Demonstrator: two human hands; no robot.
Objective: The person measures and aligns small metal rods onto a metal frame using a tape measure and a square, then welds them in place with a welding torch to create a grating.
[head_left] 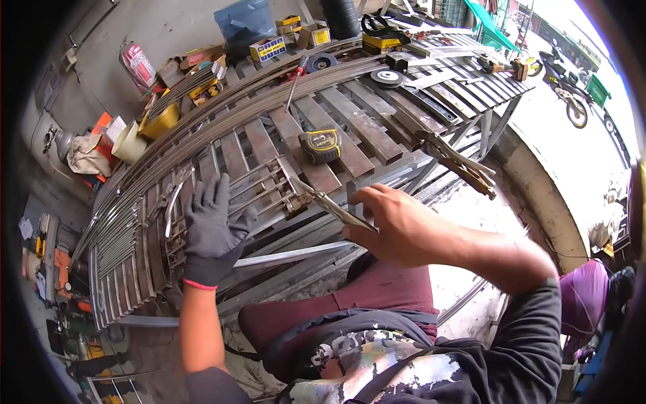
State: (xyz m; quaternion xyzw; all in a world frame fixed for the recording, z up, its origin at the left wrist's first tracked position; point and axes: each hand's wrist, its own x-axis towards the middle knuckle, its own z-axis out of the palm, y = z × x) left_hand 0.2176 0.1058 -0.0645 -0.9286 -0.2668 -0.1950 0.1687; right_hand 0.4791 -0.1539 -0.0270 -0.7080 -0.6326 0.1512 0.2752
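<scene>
A big work table (377, 128) made of metal bars fills the view. A small metal frame (259, 192) lies on its near edge. The left hand (212, 225), in a dark glove, lies flat on the frame with its fingers spread apart. The bare right hand (393, 225) is closed tight on thin pliers (330, 202), which bite the frame's right end. A yellow tape measure (320, 144) sits just behind.

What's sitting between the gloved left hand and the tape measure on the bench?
In the head view, between the left hand and the tape measure lies a small welded metal frame, clamped by the locking pliers held in the right hand.
</scene>
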